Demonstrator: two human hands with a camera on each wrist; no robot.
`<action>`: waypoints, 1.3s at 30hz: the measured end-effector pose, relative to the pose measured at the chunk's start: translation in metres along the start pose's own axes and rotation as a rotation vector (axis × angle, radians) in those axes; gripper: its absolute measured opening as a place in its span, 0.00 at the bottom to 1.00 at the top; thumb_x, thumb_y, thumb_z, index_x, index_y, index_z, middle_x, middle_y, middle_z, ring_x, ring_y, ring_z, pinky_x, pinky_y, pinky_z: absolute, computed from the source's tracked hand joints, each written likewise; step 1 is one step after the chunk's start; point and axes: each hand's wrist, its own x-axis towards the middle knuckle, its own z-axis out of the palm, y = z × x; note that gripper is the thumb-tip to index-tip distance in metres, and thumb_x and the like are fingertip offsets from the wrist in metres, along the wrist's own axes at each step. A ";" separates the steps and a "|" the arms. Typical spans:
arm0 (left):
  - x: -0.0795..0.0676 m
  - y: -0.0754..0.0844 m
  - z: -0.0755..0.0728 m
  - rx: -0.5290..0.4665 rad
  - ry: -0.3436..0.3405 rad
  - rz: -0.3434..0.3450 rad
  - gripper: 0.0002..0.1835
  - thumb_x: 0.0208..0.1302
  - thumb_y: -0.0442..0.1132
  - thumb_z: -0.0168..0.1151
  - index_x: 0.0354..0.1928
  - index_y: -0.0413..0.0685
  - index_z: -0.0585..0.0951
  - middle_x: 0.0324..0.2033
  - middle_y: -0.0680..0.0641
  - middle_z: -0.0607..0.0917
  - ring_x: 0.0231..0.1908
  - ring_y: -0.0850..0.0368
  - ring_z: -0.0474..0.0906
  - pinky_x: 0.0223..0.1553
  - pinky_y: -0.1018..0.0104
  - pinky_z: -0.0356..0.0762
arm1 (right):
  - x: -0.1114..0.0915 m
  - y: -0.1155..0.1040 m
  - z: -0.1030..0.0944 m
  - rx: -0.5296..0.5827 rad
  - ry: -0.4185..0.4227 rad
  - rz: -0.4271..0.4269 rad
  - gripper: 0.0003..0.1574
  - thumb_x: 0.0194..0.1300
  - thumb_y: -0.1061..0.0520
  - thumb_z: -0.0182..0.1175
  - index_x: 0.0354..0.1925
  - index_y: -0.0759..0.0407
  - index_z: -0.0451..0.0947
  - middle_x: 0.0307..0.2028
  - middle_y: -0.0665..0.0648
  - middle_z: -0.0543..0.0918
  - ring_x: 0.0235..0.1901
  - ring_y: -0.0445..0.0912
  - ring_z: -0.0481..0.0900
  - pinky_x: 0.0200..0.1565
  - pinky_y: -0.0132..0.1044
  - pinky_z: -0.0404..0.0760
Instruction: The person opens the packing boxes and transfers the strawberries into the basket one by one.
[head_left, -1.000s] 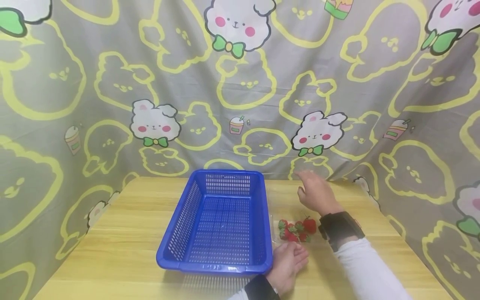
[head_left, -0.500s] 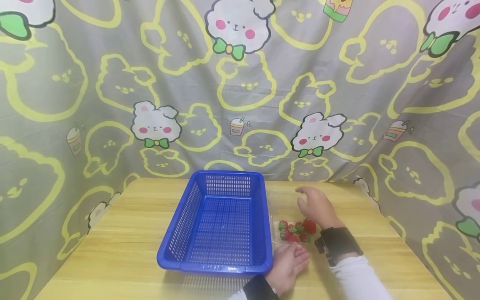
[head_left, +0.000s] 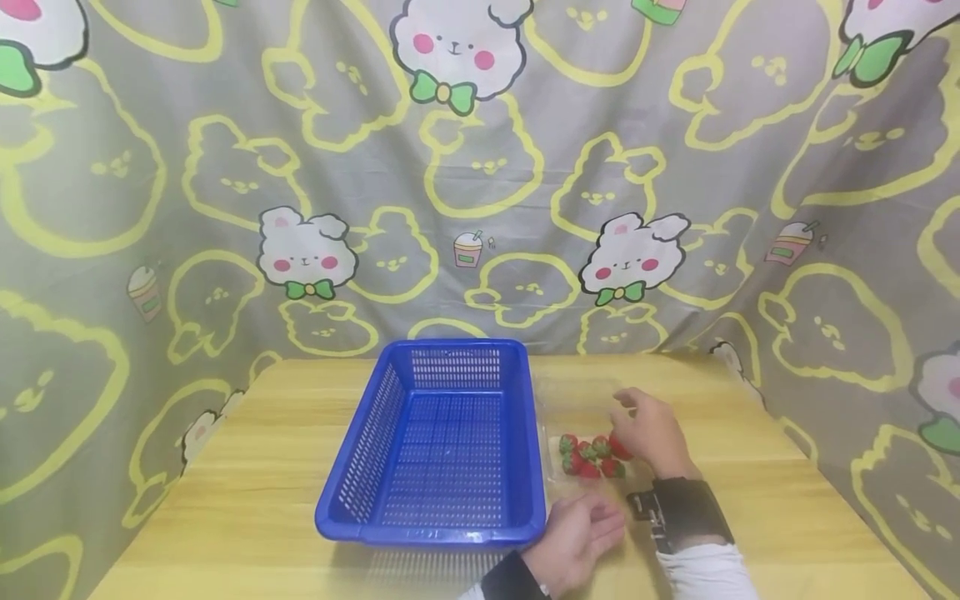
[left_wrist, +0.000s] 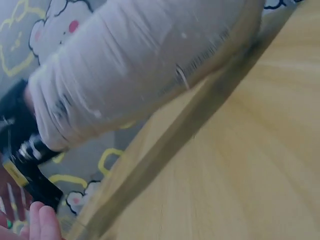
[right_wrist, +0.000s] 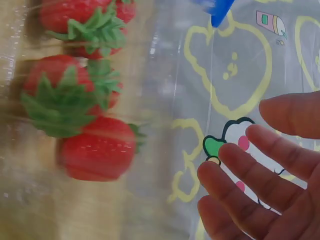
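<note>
Several red strawberries [head_left: 590,467] with green leaves lie together in a clear plastic box [head_left: 553,477], whose transparent lid [head_left: 573,392] extends behind them. My right hand [head_left: 654,435] is over the box's right side and overlaps the rightmost strawberry in the head view. Nothing is between its spread, slightly bent fingers [right_wrist: 245,195] in the right wrist view, where a strawberry [right_wrist: 100,150] shows large at the left. My left hand [head_left: 576,537] rests by the near side of the box, palm turned toward it, fingers loosely extended and holding nothing. Only its fingertips [left_wrist: 47,222] show in the left wrist view.
A large blue perforated basket [head_left: 431,535] stands on the wooden table [head_left: 247,500], just left of the strawberry box and my left hand. A grey patterned cloth [head_left: 517,200] hangs behind the table and along both sides.
My right hand has come down and toward me, from beyond the strawberries to beside the rightmost one. My left hand has barely moved. The head view has shifted slightly.
</note>
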 end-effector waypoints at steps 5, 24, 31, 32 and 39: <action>-0.014 0.005 -0.001 0.145 -0.187 -0.014 0.11 0.64 0.28 0.54 0.44 0.25 0.77 0.36 0.39 0.83 0.41 0.47 0.83 0.48 0.53 0.81 | -0.003 0.006 0.002 -0.020 -0.004 0.032 0.25 0.67 0.53 0.55 0.58 0.67 0.72 0.54 0.72 0.77 0.50 0.65 0.76 0.46 0.60 0.76; -0.098 0.155 -0.034 1.289 -0.638 0.589 0.17 0.68 0.48 0.59 0.53 0.48 0.80 0.47 0.55 0.84 0.45 0.68 0.78 0.46 0.73 0.76 | -0.003 0.012 0.006 -0.107 -0.080 0.078 0.28 0.61 0.59 0.57 0.57 0.70 0.73 0.50 0.73 0.79 0.37 0.59 0.79 0.42 0.58 0.78; -0.113 0.215 -0.090 1.228 -0.397 0.708 0.15 0.68 0.38 0.59 0.55 0.44 0.79 0.50 0.48 0.83 0.47 0.59 0.81 0.49 0.60 0.80 | -0.004 0.007 0.010 -0.093 -0.134 0.092 0.28 0.61 0.60 0.61 0.57 0.73 0.71 0.38 0.67 0.83 0.25 0.49 0.77 0.32 0.48 0.80; -0.116 0.222 -0.098 1.224 -0.360 0.703 0.15 0.68 0.37 0.59 0.55 0.44 0.78 0.50 0.48 0.83 0.47 0.58 0.80 0.49 0.60 0.80 | -0.004 0.006 0.011 -0.089 -0.148 0.101 0.28 0.62 0.61 0.61 0.58 0.73 0.71 0.35 0.65 0.83 0.24 0.49 0.76 0.29 0.46 0.79; -0.136 0.257 -0.145 1.236 -0.019 0.585 0.19 0.70 0.40 0.58 0.60 0.45 0.74 0.55 0.45 0.80 0.52 0.50 0.79 0.49 0.66 0.78 | -0.004 0.003 0.017 -0.144 -0.154 0.096 0.27 0.60 0.62 0.61 0.56 0.74 0.72 0.43 0.72 0.81 0.28 0.53 0.78 0.29 0.47 0.79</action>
